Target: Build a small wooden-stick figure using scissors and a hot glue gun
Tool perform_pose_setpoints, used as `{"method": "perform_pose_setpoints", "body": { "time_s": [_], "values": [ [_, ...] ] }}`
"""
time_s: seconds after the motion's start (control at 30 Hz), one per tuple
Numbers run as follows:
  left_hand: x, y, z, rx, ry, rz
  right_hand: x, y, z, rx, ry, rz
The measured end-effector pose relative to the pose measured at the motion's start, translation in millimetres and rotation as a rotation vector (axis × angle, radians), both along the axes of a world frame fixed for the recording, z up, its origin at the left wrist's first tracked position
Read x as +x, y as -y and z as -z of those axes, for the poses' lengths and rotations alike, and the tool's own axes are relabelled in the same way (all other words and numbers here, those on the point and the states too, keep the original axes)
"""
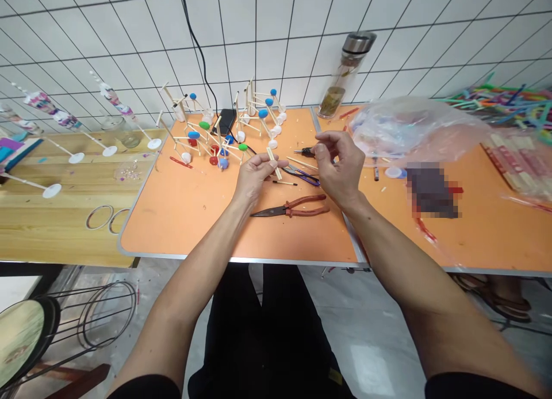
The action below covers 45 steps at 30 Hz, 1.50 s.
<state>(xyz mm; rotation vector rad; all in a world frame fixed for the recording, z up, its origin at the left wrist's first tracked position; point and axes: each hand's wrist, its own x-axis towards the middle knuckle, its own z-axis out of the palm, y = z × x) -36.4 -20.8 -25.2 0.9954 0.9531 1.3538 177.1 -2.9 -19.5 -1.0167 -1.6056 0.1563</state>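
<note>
- The short wooden sticks, pale and bunched, are raised above the orange table, at the centre of the clock used here.
- The step in hand appears to be steadying these pieces in the fingertips; the next move would call for a firm left pinch with the sticks kept aligned.
- The left hand comes in from seven o'clock, thumb and fingers closed narrowly on the sticks.
- The right hand is at three o'clock, fingers curled and thumb drawn in towards them. A black tool shows by its fingertips; whether the hand grips it or merely passes in front, one cannot tell.
- Just beside the left fingertips, at five o'clock, lies a dark-ended stick; scissors with purple handles lie at four.
- Farther out at five o'clock, red-handled pliers rest flat, jaws pointing left.
- Between nine and eleven o'clock stands a stick frame with coloured discs; another frame is near twelve, and a phone lies between them.
- A glass bottle stands by the wall towards two o'clock, with a clear plastic bag nearer three.
</note>
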Motion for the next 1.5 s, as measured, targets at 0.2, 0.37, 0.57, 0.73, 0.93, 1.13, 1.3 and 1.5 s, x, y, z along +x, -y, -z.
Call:
{"method": "perform_pose_setpoints", "body": {
  "time_s": [0.2, 0.37, 0.57, 0.73, 0.93, 1.13, 1.3, 1.5],
  "values": [
    [-4, -3, 5.1, 0.062, -0.014, 0.003, -5, 1, -3.2, -0.037, -0.012, -0.06],
    [-6, 0, 7.6, 0.057, -0.097, -0.037, -4, 1, -7.1, -0.061, -0.028, -0.08],
    [-9, 1, 9.1, 0.122, -0.114, -0.064, -2, -6, -5.0, -0.082, -0.063, -0.13],
    [-11, -3, 12.4, 0.153, -0.117, -0.107, 0, -15, 6.0, -0.036, -0.079, -0.144],
    [-10, -5, 11.2, 0.162, -0.083, -0.094, 4, -15, 2.2, -0.014, 0.043, -0.104],
    [-8, -6, 9.1, 0.147, -0.105, -0.078, 0, -3, -12.2, 0.067, 0.258, -0.09],
    [-8, -7, 6.1, 0.112, -0.117, -0.078, -4, 2, -15.7, 0.071, 0.355, -0.074],
    [-7, -8, 10.3, 0.111, -0.083, -0.049, -4, 1, -13.4, 0.011, 0.395, -0.1]
  ]
}}
